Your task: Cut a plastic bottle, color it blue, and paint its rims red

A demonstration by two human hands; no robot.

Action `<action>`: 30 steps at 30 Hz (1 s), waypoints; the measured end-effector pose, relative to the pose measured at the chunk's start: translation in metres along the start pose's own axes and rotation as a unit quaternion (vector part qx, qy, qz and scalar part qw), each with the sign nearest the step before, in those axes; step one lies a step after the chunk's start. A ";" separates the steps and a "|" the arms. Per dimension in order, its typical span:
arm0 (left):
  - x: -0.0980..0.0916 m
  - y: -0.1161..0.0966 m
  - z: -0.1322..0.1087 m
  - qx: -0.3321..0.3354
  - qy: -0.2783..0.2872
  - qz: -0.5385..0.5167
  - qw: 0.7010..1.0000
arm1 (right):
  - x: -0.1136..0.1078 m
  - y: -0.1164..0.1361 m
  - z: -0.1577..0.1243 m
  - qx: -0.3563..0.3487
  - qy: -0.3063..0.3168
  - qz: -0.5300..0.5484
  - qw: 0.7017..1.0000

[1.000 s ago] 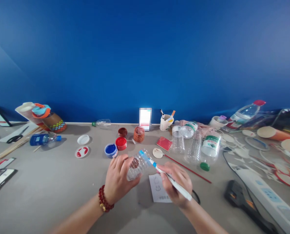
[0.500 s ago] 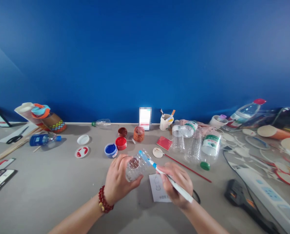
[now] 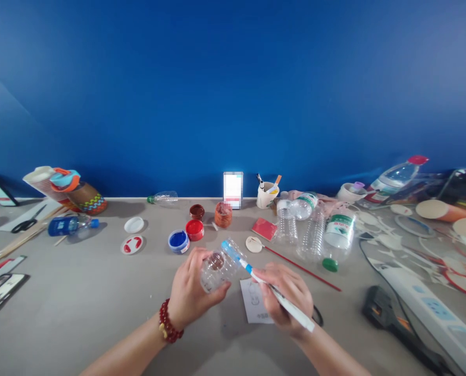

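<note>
My left hand (image 3: pixel 189 292), with a red bead bracelet at the wrist, is wrapped round a small clear plastic bottle (image 3: pixel 217 269) held tilted over the grey table (image 3: pixel 80 308). My right hand (image 3: pixel 285 300) pinches a white pen with a blue tip (image 3: pixel 264 282); the tip rests against the bottle's upper end. Under my hands lies a small printed paper slip (image 3: pixel 254 305). Open paint pots stand just beyond: blue (image 3: pixel 178 241), red (image 3: pixel 194 230), dark red (image 3: pixel 197 211) and orange (image 3: pixel 223 214).
Several clear bottles (image 3: pixel 314 230) and a thin red brush (image 3: pixel 299 267) lie to the right, then a power strip (image 3: pixel 424 308) and a black tool (image 3: pixel 389 318). White lids (image 3: pixel 133 224), a blue bottle (image 3: pixel 66 225), scissors (image 3: pixel 25 223) and paper cups (image 3: pixel 66 187) sit left.
My left hand has turned the bottle slightly and drawn it a little nearer. The pen tip stays against the bottle.
</note>
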State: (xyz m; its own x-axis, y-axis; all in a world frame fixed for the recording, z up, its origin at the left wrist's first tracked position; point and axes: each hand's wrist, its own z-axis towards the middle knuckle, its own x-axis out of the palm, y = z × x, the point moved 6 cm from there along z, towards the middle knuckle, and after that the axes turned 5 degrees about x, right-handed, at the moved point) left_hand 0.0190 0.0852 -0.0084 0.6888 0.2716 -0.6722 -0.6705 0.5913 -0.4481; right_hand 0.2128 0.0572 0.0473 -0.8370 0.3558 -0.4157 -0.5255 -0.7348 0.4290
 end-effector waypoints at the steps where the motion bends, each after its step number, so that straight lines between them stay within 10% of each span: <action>1: 0.001 0.001 0.000 -0.005 0.002 -0.003 1.000 | 0.000 0.000 0.000 0.000 -0.002 -0.001 1.000; 30: 0.002 0.006 -0.004 -0.053 0.022 -0.042 0.997 | -0.001 0.002 0.002 -0.002 -0.009 0.004 1.000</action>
State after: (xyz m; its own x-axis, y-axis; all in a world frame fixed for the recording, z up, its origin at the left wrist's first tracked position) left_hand 0.0154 0.0862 -0.0153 0.7320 0.1894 -0.6545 -0.6383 0.5267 -0.5614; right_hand 0.2118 0.0563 0.0498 -0.8440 0.3596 -0.3979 -0.5177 -0.7400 0.4293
